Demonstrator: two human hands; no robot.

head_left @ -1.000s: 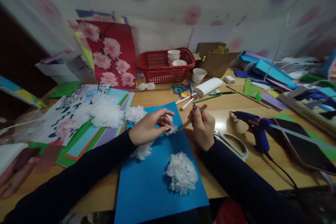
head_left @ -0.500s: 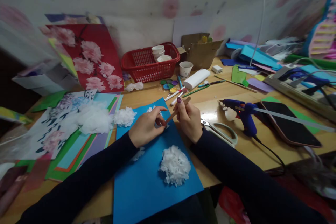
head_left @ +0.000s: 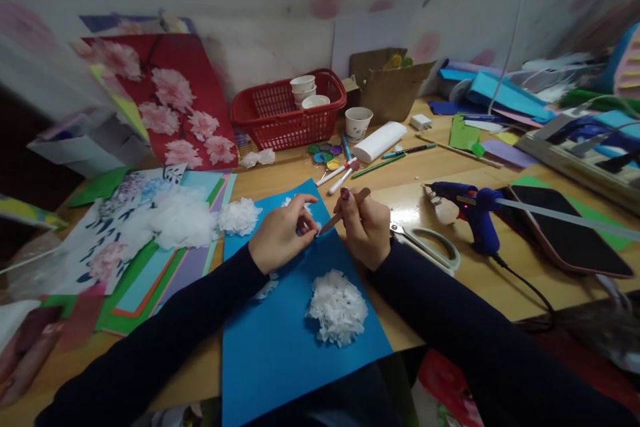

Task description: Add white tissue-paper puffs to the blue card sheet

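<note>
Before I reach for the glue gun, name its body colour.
The glue gun is dark blue; head view shows it.

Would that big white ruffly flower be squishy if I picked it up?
The big white flower would probably feel light for its size, as its petals look thin and crinkled. They would likely squash if pinched. It sits wide on the blue paper, so it seems unlikely to roll.

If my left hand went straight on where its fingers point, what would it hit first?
Your left hand would probably meet the wooden stick in your right hand first, though depth there is hard to judge.
</note>
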